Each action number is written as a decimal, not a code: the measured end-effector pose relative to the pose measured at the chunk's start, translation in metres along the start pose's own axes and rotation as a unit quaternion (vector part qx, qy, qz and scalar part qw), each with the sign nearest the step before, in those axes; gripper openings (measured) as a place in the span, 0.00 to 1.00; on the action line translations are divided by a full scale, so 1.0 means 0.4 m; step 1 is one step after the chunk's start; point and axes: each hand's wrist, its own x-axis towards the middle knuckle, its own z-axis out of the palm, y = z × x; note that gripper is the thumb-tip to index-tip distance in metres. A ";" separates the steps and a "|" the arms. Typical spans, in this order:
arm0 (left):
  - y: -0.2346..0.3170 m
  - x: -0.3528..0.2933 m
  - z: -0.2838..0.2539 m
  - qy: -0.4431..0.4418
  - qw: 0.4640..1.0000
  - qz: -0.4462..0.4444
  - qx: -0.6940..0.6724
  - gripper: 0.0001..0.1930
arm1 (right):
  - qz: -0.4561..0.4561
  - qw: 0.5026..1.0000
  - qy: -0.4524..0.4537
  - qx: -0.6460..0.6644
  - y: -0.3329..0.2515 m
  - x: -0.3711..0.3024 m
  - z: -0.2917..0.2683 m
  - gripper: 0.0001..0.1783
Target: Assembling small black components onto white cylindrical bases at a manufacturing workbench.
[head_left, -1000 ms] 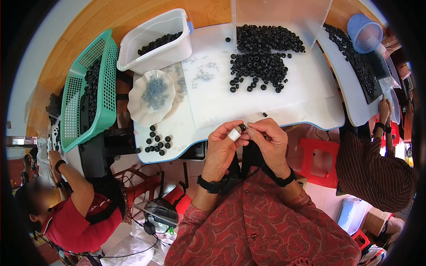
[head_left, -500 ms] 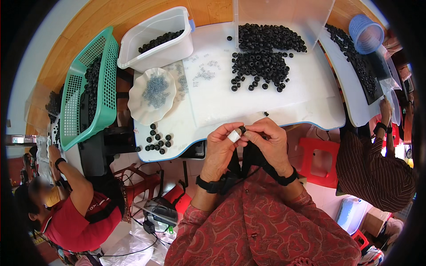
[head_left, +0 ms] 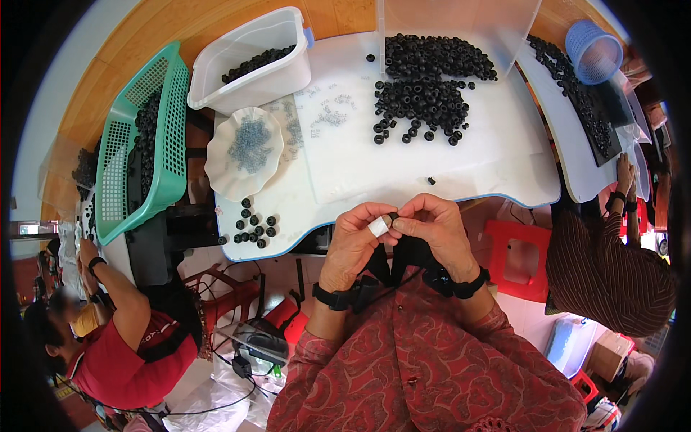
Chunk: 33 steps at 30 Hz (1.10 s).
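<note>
My left hand (head_left: 353, 241) and my right hand (head_left: 437, 229) meet in front of the table's near edge, with fingertips almost touching. Pinched between them is a small black round part (head_left: 393, 215), mostly hidden by the fingers. White tape (head_left: 378, 227) wraps a finger of the left hand. On the table just beyond the right hand lies a single small black piece (head_left: 430, 181). Farther back spreads a pile of black ring-like parts (head_left: 421, 108), spilling from a clear bin (head_left: 461, 18). A group of black round parts (head_left: 255, 230) lies at the table's left front.
A scalloped cream dish (head_left: 216, 169) holds small clear pieces. Behind it stand a white tub (head_left: 252, 90) and a green basket (head_left: 176, 137) with black parts. Co-workers sit at left (head_left: 137, 360) and right (head_left: 612, 273). A red stool (head_left: 515, 259) stands beside my right arm.
The fingers have shifted slightly around the small black part, which both hands still pinch. The whole view has moved a little; the piles look the same.
</note>
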 end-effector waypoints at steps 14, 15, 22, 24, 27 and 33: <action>-0.014 -0.003 -0.013 0.016 0.993 -0.003 -0.121 0.12 | -0.275 0.915 0.059 -0.289 -0.019 -0.020 0.050 0.08; -0.015 -0.004 -0.014 0.014 0.992 -0.004 -0.126 0.12 | -0.275 0.915 0.059 -0.289 -0.018 -0.021 0.053 0.08; -0.014 -0.006 0.003 0.047 0.995 -0.002 -0.088 0.13 | -0.312 0.871 0.073 -0.373 -0.016 -0.024 0.063 0.10; -0.016 -0.006 0.006 0.071 0.996 0.013 -0.048 0.11 | -0.341 0.843 0.067 -0.411 -0.004 -0.015 0.058 0.11; -0.023 -0.001 -0.006 0.057 0.997 0.040 -0.027 0.11 | -0.328 0.836 0.061 -0.436 -0.005 -0.008 0.056 0.10; -0.030 0.007 -0.017 0.073 0.994 0.034 -0.071 0.12 | -0.322 0.845 0.062 -0.423 0.011 0.007 0.065 0.10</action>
